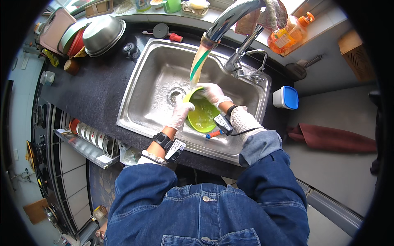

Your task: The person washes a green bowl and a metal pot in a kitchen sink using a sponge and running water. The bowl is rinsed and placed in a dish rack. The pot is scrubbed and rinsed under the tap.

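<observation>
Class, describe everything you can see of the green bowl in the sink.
The bowl is round, bright lime green and looks like smooth plastic. Some water shows inside. Its open side faces up, seemingly a little tilted. It is in the sink, below the tap, with the gloved left hand at its left rim and the gloved right hand at its far rim. Its underside is hidden.

We see a kitchen with a dark counter (98, 88) below a pale sill (164, 15), where daylight comes in through a bright window (296, 5). On our left rises a light bluish wall (24, 106), and a metal dish drawer (107, 163) stands pulled out under the counter. To our right, we have a grey wall (326, 45) and a broad grey surface (336, 172).
</observation>
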{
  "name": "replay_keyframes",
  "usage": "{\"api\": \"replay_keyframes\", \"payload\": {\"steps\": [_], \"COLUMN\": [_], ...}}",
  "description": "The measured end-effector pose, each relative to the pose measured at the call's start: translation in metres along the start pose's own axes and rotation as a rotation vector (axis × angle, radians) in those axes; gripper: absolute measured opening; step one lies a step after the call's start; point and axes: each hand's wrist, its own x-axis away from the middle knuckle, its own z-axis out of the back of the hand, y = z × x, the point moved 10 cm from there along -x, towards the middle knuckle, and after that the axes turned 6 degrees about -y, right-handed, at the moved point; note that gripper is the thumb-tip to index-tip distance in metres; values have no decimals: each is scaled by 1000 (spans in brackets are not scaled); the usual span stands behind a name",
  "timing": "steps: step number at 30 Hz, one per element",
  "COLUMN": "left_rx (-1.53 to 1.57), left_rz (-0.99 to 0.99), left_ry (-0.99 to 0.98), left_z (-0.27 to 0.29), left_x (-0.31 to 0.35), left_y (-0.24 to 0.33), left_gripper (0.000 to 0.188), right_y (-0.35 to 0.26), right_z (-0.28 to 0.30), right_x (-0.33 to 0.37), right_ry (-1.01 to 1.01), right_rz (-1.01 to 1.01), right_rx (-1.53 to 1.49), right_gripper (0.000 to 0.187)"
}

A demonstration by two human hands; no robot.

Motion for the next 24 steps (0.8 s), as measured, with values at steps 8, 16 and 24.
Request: {"api": "replay_keyframes", "payload": {"steps": [8, 16, 24], "left_rx": [-304, -619, -608], "left_rz": [-380, -509, -449], "left_ry": [465, 373, 183], "left_z": [1, -4, 1], "left_x": [25, 45, 35], "left_y": [48, 61, 93], "left_gripper": [53, 103, 58], "right_y": [84, 41, 48], "right_z": [-147, -120, 42], "right_x": [70, 58, 39], "right_ry": [29, -314, 577], "right_rz": [-727, -260, -342], "right_rx": [-1500, -1135, -137], "right_gripper": [21, 16, 20]}}
